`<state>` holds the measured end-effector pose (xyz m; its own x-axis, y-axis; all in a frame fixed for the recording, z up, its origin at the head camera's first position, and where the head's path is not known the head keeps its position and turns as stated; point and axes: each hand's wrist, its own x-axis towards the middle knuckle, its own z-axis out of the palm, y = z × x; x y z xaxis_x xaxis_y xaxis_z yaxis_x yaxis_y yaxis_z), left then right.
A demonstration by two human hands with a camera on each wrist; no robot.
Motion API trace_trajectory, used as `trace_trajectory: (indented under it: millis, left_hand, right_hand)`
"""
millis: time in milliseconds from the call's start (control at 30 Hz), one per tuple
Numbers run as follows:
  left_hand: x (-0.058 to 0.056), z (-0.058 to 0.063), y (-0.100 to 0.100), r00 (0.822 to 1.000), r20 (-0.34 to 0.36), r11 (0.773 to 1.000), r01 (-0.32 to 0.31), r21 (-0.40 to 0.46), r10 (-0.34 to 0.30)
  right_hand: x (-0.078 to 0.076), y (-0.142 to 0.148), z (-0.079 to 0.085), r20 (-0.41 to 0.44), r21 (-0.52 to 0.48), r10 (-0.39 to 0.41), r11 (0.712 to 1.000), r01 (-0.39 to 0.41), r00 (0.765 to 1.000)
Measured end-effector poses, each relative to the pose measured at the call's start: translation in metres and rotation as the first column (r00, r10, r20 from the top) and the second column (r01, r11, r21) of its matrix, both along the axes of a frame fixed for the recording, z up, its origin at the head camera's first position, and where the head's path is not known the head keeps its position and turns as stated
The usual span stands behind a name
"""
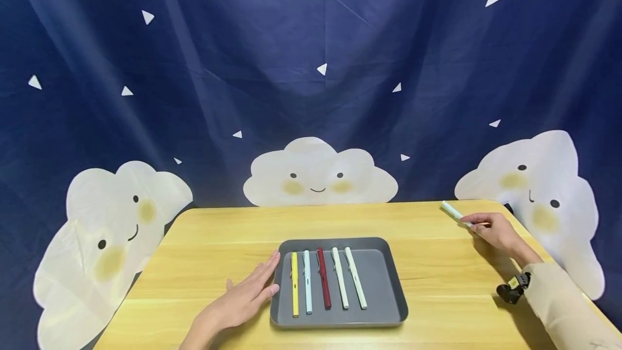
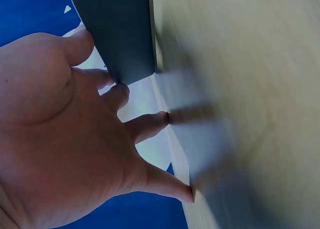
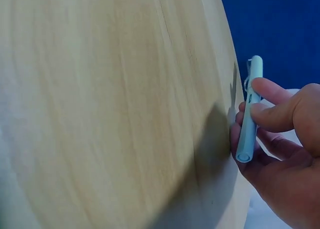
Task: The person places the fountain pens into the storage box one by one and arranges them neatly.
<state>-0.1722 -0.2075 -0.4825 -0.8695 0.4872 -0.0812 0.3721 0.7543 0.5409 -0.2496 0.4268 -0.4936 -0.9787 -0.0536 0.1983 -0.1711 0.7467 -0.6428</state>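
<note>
My right hand pinches a pale mint pen between thumb and fingers near the table's far right corner. In the right wrist view the pen shows its clip at the upper end, with the thumb lying on the barrel. My left hand, fingers outstretched, touches the left side of a dark grey tray. Inside the tray several pens lie side by side: a yellow pen, a light blue pen, a dark red pen and two whitish pens, the rightmost pen slightly slanted.
The light wooden table carries the tray near its front middle. Behind the table hangs a dark blue curtain printed with clouds and white triangles. A black device is strapped on the right wrist by the beige sleeve.
</note>
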Motion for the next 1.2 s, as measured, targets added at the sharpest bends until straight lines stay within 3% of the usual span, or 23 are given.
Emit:
trace_trajectory:
  millis: [67,167,300,367,600,800,1000,1200]
  left_hand:
    - [-0.001,0.000,0.001,1.000,0.004,1.000,-0.001,0.000,0.001]
    - [-0.001,0.001,0.001,1.000,0.011,1.000,-0.002,0.002,0.002]
    - [0.000,0.003,0.000,1.000,0.011,1.000,-0.002,0.000,0.002]
    - [0.000,0.003,0.000,1.000,0.012,1.000,-0.004,0.000,0.004]
    - [0.001,0.003,-0.001,1.000,0.016,1.000,-0.007,0.004,0.006]
    - [0.001,0.002,-0.001,1.000,0.020,1.000,-0.007,0.003,0.007]
    - [0.000,0.004,0.001,1.000,0.024,1.000,-0.004,0.007,0.004]
    - [0.000,0.005,0.001,1.000,0.027,1.000,-0.006,0.007,0.005]
  right_hand:
    - [0.002,-0.001,0.000,-0.003,-0.011,-0.001,1.000,0.001,1.000]
    - [0.004,-0.004,0.000,0.019,-0.123,0.031,0.992,-0.029,0.999]
    - [0.008,-0.010,-0.002,0.069,-0.334,0.103,0.940,-0.074,0.992]
    - [0.011,-0.013,-0.002,0.094,-0.387,0.118,0.919,-0.073,0.989]
    - [0.022,-0.023,0.001,0.110,-0.341,0.048,0.940,-0.008,0.993]
    - [0.030,-0.029,0.005,0.072,-0.405,0.055,0.914,-0.021,0.996]
    - [0.036,-0.035,0.006,0.018,-0.389,0.045,0.921,-0.034,0.999]
    - [0.043,-0.042,0.011,0.037,-0.399,0.034,0.917,-0.016,0.999]
